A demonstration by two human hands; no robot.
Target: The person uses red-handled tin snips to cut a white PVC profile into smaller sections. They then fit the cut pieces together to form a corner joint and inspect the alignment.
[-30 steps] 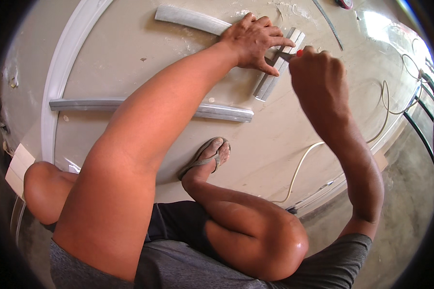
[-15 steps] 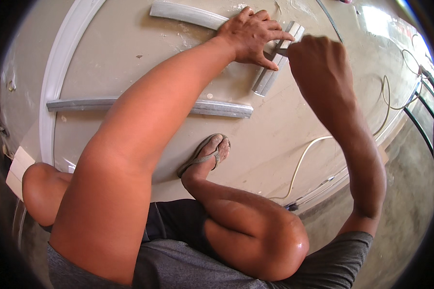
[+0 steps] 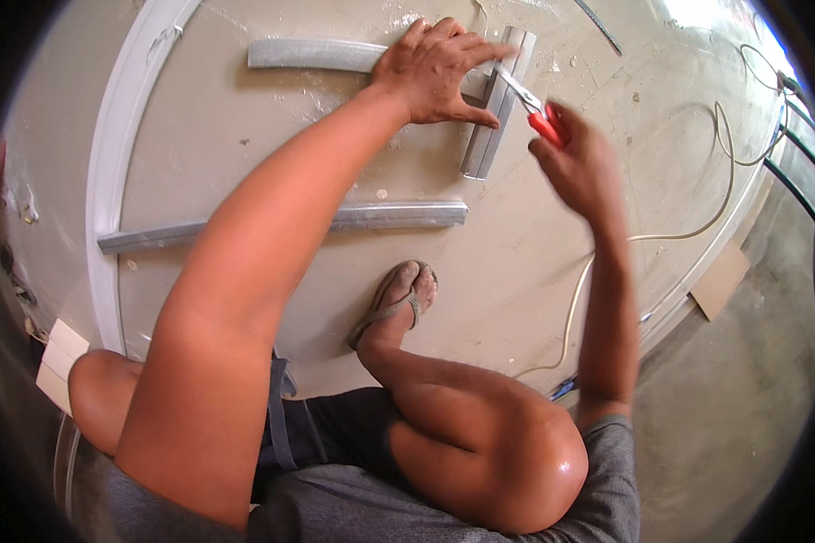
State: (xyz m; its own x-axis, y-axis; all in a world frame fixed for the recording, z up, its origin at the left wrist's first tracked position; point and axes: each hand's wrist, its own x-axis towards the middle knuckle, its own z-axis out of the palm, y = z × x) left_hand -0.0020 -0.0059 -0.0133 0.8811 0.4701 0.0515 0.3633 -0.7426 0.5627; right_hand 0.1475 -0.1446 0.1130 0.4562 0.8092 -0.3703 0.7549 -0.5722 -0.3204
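Note:
My left hand grips a grey metal channel near its right end, the palm over it and the other fingers bent. Its thumb and forefinger reach out to a short metal channel lying crosswise there. The palm hides where the two pieces meet. My right hand, a little blurred, is closed around the red handles of tin snips. The snips' silver jaws lie over the upper part of the short channel, pointing up and left. Whether they touch the metal I cannot tell.
Another metal channel crosses the beige board, partly behind my left forearm. A long pale strip runs down the left. A cream cable curves along the right. My sandalled foot rests on the board.
My right hand has swung down, and the snips' red handles and jaws now show. Both hands and the channels appear shifted left in view, as the head view has moved.

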